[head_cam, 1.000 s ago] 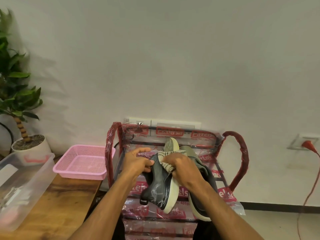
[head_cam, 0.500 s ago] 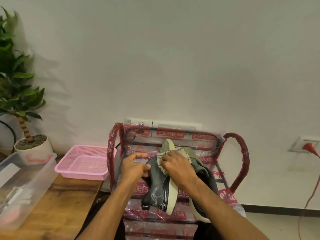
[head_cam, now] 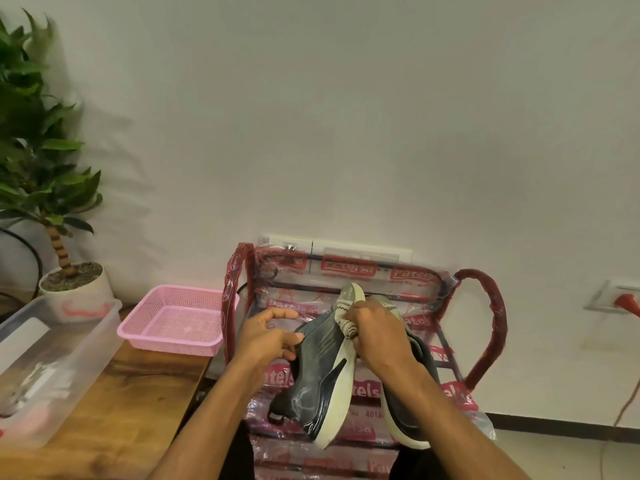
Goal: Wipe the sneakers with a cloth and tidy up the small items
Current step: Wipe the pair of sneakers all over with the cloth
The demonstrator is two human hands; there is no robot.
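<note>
A dark grey sneaker [head_cam: 317, 374] with a cream sole is tipped on its side above the rack. My left hand [head_cam: 270, 336] grips its upper edge, thumb and fingers curled on the collar. My right hand [head_cam: 377, 336] bunches a pale patterned cloth [head_cam: 346, 325] and presses it against the sneaker's sole near the toe. A second dark sneaker [head_cam: 405, 410] lies on the rack right behind, partly hidden by my right forearm.
The shoe rack [head_cam: 485, 327] has red handles and plastic wrapping. To the left, a wooden table [head_cam: 114, 407] carries a pink mesh basket [head_cam: 173, 318], a clear plastic bin [head_cam: 52, 362] with small items and a potted plant [head_cam: 52, 202]. A wall socket [head_cam: 613, 299] holds a red plug.
My right hand with the cloth has slid up along the sole toward the toe. My left hand keeps its hold on the sneaker.
</note>
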